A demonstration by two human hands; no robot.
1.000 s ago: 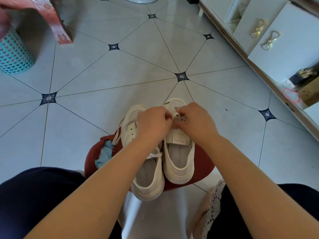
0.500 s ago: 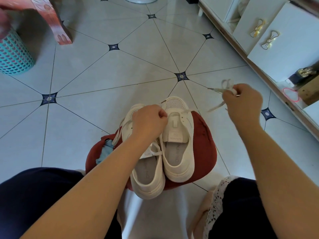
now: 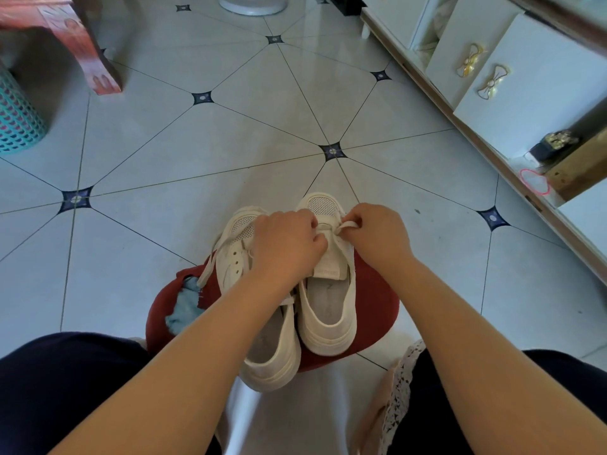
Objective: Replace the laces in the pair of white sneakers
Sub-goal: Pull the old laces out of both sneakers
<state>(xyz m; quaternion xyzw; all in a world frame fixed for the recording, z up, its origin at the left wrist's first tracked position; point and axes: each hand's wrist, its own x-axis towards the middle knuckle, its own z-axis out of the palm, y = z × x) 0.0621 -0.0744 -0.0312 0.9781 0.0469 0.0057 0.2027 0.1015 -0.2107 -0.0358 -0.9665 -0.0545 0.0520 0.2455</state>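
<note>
Two white sneakers stand side by side on a round red stool (image 3: 374, 300), toes pointing away from me. My right hand (image 3: 377, 238) pinches a white lace (image 3: 348, 224) over the upper eyelets of the right sneaker (image 3: 328, 310). My left hand (image 3: 285, 247) has its fingers curled at the same sneaker's tongue, gripping the shoe or lace there; its fingertips are hidden. The left sneaker (image 3: 236, 254) lies partly under my left forearm, and a loose lace (image 3: 210, 267) hangs down its left side.
A pale blue cloth (image 3: 184, 307) lies on the stool's left edge. A teal basket (image 3: 16, 119) and a red table leg (image 3: 95, 60) stand at the far left. A white cabinet (image 3: 486, 93) with bow handles runs along the right. Tiled floor surrounds the stool.
My right hand had pulled the lace out to the right and has now come back to the right sneaker's eyelets. My left hand has stayed on the sneaker.
</note>
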